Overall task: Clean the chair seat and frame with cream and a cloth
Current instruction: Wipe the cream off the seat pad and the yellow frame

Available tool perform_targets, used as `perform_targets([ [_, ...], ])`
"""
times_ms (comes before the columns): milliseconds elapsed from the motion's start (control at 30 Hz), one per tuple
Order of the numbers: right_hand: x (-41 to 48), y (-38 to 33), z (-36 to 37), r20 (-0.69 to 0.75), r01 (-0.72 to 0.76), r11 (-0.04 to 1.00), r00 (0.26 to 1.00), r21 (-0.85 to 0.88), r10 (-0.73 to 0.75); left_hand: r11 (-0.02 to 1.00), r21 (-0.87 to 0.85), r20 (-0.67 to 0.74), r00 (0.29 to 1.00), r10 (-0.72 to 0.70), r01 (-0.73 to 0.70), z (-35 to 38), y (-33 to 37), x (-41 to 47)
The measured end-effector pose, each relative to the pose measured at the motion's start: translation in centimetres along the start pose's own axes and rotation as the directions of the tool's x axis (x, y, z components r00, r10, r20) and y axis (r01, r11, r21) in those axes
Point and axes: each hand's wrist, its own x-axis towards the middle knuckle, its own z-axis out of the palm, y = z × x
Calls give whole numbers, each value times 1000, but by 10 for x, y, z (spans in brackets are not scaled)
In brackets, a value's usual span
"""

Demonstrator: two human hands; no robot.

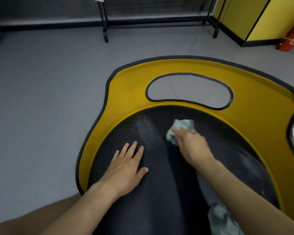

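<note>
The black seat (pixel 159 175) has a yellow rim (pixel 126 92) around it, grey floor (pixel 49 90) beyond. Your left hand (pixel 127 164) lies flat, fingers (pixel 133 147) spread. Your right hand (pixel 192 145) grips the cloth (pixel 182 126).

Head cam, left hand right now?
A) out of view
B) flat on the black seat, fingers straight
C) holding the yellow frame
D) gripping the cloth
B: the left hand lies flat on the black seat with straight fingers, while the right hand holds the cloth.
</note>
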Motion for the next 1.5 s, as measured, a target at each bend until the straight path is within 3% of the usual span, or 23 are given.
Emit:
perform_targets([
  [67,18,-57,19,107,229,973,968,-15,-226,1000,9,-11,1000,-18,18,0,-5,-3],
  [133,38,-89,41,142,361,932,925,-43,-352,999,15,-20,999,-47,48,-2,-15,-3],
  [333,68,-88,49,38,212,976,977,-54,-210,999,-2,-31,998,-48,48,-9,-24,1],
  [467,23,-76,41,53,266,964,963,-29,-264,1000,-13,-61,998,-28,27,-11,-17,1],
  [567,-5,-60,28,75,264,962,960,76,-269,999,-30,-134,990,-44,40,-12,-12,0],
  [700,-35,-48,1,0,194,968,981,158,-196,983,-185,-278,959,-51,-1,-10,9,-13],
  [800,-56,-38,-23,-26,158,951,987,266,-157,973,-229,-377,925,-54,-37,-9,21,-24],
  [900,-59,-20,-46,-78,172,948,985,270,-156,971,-233,-503,860,-83,-43,-23,27,-21],
  [1100,-43,-6,-79,-373,352,924,886,152,-276,975,-12,-707,692,150,-223,-63,45,-7],
  [1200,-53,10,-65,-308,380,923,886,57,-346,939,165,-595,728,339,-302,-53,34,-6],
  [1300,-74,31,-30,-7,420,908,908,14,-420,888,238,-270,851,450,-393,-14,17,-9],
  [1367,-85,37,-17,183,431,902,886,8,-425,883,183,-113,883,456,-433,5,10,-11],
  [1433,-83,38,-16,196,384,922,901,58,-388,912,109,-149,900,409,-396,7,7,-6],
  [1500,-69,31,-18,121,311,943,938,114,-324,946,60,-249,913,324,-319,2,6,9],
])
